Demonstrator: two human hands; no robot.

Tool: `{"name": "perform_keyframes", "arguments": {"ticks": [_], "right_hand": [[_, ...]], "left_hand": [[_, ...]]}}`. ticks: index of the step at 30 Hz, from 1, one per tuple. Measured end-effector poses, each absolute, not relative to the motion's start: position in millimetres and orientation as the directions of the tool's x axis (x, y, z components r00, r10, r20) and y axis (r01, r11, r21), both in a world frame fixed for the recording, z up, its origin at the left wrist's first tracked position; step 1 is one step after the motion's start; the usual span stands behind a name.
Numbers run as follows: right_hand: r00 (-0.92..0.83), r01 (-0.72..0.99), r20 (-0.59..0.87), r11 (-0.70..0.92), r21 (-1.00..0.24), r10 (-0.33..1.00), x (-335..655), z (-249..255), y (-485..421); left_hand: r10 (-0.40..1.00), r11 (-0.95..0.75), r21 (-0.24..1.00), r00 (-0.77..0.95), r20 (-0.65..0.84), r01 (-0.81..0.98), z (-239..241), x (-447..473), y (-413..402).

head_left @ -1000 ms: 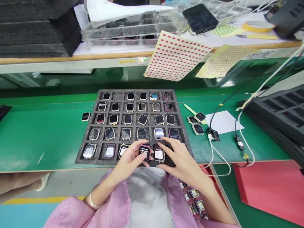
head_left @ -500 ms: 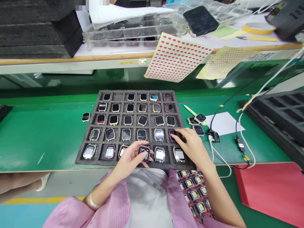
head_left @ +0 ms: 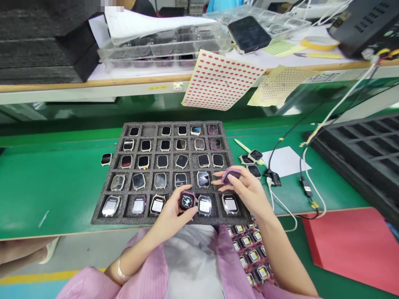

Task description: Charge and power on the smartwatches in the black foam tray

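A grey foam tray [head_left: 106, 216] with rows of smartwatch bodies lies on the green bench. My left hand [head_left: 173, 214] grips a purple-rimmed watch body [head_left: 187, 201] with a lit screen, over the tray's front row. Just above the tray's right side, my right hand [head_left: 246, 191] pinches a second purple watch body [head_left: 230, 174], lifted out of its cell. Lit-screen watches [head_left: 205, 205] fill the front row between my hands.
Three loose watch bodies [head_left: 253, 160], a white paper [head_left: 285, 160] and charging cables [head_left: 307, 189] lie right of the tray. One stray watch [head_left: 106, 158] sits left. Another tray of watches [head_left: 249, 249] rests below the bench edge. Sticker sheets [head_left: 218, 81] hang from the shelf. A red pad [head_left: 355, 245] is at right.
My right hand moved from the front row to the fourth-row right cell and lifted a purple watch body out. The left hand's watch now shows a dial screen.
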State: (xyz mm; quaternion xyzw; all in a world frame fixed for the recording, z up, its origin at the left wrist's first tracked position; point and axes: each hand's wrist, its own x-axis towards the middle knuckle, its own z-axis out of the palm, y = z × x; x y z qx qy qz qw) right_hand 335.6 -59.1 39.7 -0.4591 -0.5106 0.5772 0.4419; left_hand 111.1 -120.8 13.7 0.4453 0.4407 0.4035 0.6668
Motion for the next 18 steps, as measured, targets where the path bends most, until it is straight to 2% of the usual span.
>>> {"name": "perform_keyframes", "arguments": {"ticks": [3, 7, 11, 15, 18], "right_hand": [[-0.277, -0.209, -0.164, -0.226, -0.951, 0.947, 328, 47, -60], [-0.402, -0.330, -0.189, -0.335, -0.882, 0.896, 324, 50, -65], [-0.424, -0.352, -0.151, -0.316, -0.881, 0.893, 324, 44, -72], [-0.379, -0.376, -0.095, -0.246, -0.893, 0.920, 324, 39, -75], [-0.344, -0.386, -0.106, -0.243, -0.890, 0.933, 323, 40, -78]], "left_hand": [[0.929, 0.287, 0.938, 0.293, -0.224, -0.194, 14, 117, -119], [0.933, 0.289, 0.928, 0.284, -0.219, -0.234, 11, 119, -118], [0.933, 0.293, 0.930, 0.279, -0.228, -0.223, 9, 118, -119], [0.930, 0.304, 0.936, 0.270, -0.250, -0.178, 12, 118, -120], [0.936, 0.290, 0.949, 0.243, -0.254, -0.125, 14, 117, -120]]}}
